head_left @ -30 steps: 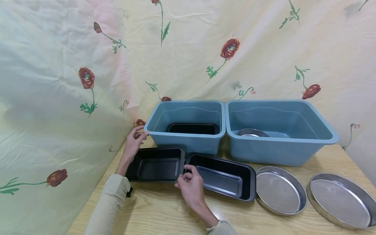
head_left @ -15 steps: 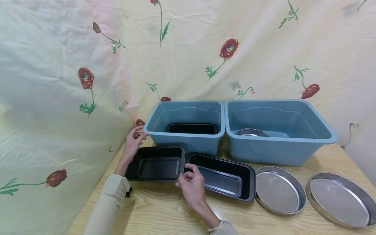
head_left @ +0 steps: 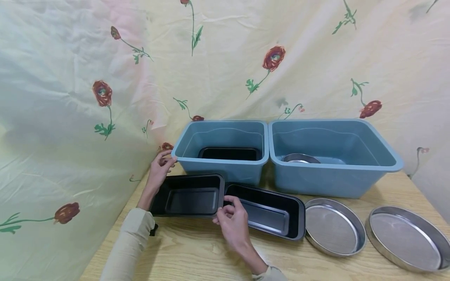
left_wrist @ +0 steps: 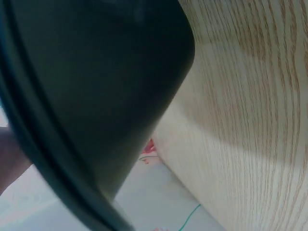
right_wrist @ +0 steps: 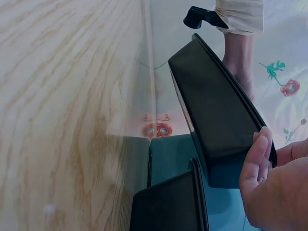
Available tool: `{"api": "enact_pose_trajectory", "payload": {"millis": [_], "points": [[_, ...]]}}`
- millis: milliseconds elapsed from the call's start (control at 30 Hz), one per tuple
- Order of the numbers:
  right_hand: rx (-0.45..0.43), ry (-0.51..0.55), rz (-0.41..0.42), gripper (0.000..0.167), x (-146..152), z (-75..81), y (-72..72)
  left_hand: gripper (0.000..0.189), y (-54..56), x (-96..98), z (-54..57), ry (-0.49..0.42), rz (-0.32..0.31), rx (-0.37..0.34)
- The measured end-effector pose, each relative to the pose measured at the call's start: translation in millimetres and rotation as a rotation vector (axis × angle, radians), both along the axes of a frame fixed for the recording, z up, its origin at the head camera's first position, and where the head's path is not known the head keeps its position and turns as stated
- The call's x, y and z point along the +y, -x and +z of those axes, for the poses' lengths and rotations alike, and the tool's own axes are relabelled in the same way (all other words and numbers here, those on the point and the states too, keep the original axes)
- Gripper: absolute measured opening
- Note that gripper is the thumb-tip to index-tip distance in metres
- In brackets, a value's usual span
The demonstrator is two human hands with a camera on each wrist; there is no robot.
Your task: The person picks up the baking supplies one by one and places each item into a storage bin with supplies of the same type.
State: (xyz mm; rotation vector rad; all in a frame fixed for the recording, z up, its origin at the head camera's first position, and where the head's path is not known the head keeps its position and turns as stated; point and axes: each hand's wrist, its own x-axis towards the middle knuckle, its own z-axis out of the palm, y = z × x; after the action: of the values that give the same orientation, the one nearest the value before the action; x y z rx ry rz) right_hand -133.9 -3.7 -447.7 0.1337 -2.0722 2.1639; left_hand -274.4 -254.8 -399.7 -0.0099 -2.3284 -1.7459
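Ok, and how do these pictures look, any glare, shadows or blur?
Head view: bright, with pale glare on the table near the right hand and soft shadow beside the left sleeve; left wrist view: black pan very dark, its near rim blurred, shadow across the table; right wrist view: dimmer, small bright spot on the table.

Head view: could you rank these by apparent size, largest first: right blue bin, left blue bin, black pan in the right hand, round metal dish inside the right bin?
1. Right blue bin
2. Left blue bin
3. Black pan in the right hand
4. Round metal dish, partly hidden by the bin's front wall
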Motion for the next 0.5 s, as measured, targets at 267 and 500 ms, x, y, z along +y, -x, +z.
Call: {"api": "enact_pose_trajectory", "payload": {"millis": [267,500], "points": [[-0.002,0.01,0.007,0.032,4.8,-1.0,-0.8,0.048,-1.7,-2.1,1.4,0.002,-0.017,-0.01],[0.029,0.022,0.011,0.032,9.4,0.0,-1.5,0.05,1.8,-3.2,1.3,0.006,-0.011,-0.04]]}}
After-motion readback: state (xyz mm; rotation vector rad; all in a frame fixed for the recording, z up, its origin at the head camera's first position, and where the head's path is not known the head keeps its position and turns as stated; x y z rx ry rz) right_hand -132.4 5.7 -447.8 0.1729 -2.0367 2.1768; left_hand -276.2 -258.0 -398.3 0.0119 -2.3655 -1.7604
